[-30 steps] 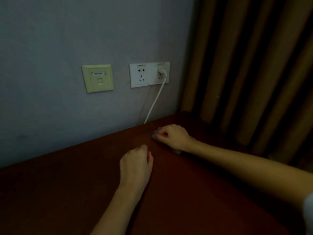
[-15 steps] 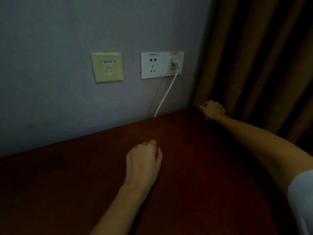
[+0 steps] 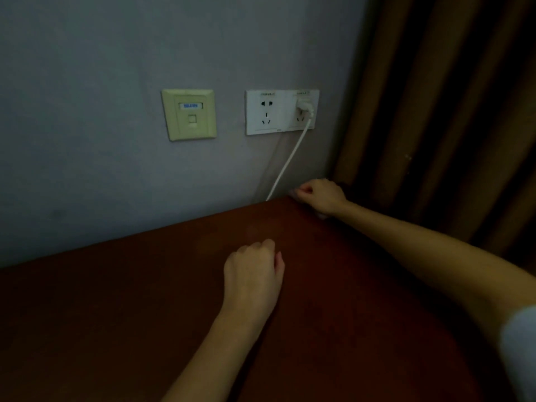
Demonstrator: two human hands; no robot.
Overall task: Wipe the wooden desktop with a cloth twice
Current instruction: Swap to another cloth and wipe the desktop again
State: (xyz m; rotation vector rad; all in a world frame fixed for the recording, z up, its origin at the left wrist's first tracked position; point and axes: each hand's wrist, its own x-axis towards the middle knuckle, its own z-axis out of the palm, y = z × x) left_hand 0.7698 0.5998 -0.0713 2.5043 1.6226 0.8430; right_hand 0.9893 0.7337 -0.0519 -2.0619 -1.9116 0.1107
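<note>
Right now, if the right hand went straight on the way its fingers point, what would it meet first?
Most likely the white cable where it drops behind the desktop. The right hand, gripping the cloth, points left along the back edge, though depth is unclear.

We see dim room, low light. Grey-blue wall [image 3: 87, 140] behind reddish-brown tabletop [image 3: 116, 314]. On wall we note yellowed data-socket plate [image 3: 189, 114]; right of it, white double power outlet [image 3: 268, 111], white plug [image 3: 304, 105] in right socket, white cable [image 3: 287, 163] dropping behind tabletop. Brown pleated curtain [image 3: 435, 111] at right, folds in shadow.
</note>
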